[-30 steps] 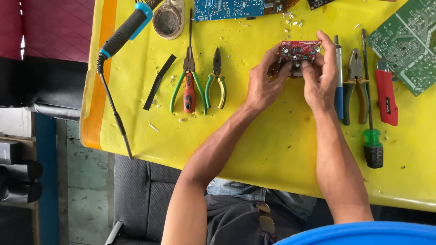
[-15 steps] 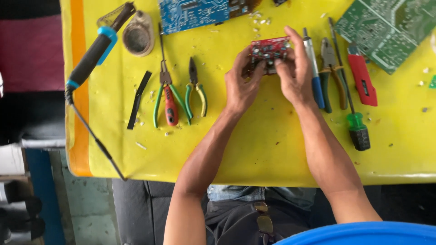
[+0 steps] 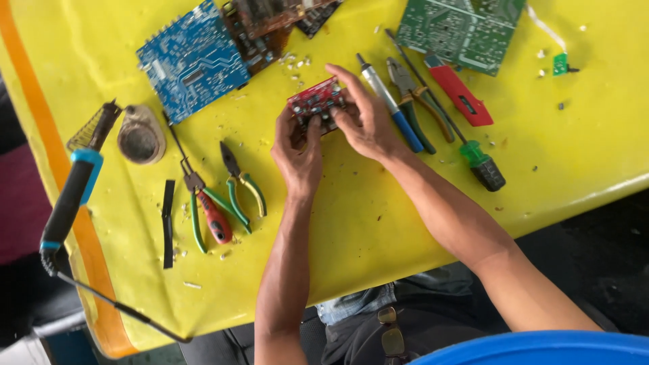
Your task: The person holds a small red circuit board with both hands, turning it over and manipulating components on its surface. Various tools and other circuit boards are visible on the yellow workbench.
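Observation:
Both my hands hold a small red circuit board (image 3: pixel 315 101) just above the yellow table (image 3: pixel 378 223). My left hand (image 3: pixel 297 152) grips its near left edge with the thumb on top. My right hand (image 3: pixel 365 118) covers its right side, fingers curled over the components. Part of the board is hidden under my fingers.
A blue circuit board (image 3: pixel 193 61), a brown one (image 3: pixel 270 20) and a green one (image 3: pixel 460 27) lie at the far edge. Green-handled pliers (image 3: pixel 240 186), red-handled cutters (image 3: pixel 203 203) and a soldering iron (image 3: pixel 74 189) lie left; a blue screwdriver (image 3: pixel 392 105), pliers (image 3: pixel 419 98), red knife (image 3: pixel 460 98) and green screwdriver (image 3: pixel 473 152) lie right.
My view has shifted and tilted, so the table sits more to the right and turned. Both hands have kept their hold on the red board, with fingers shifting slightly over it.

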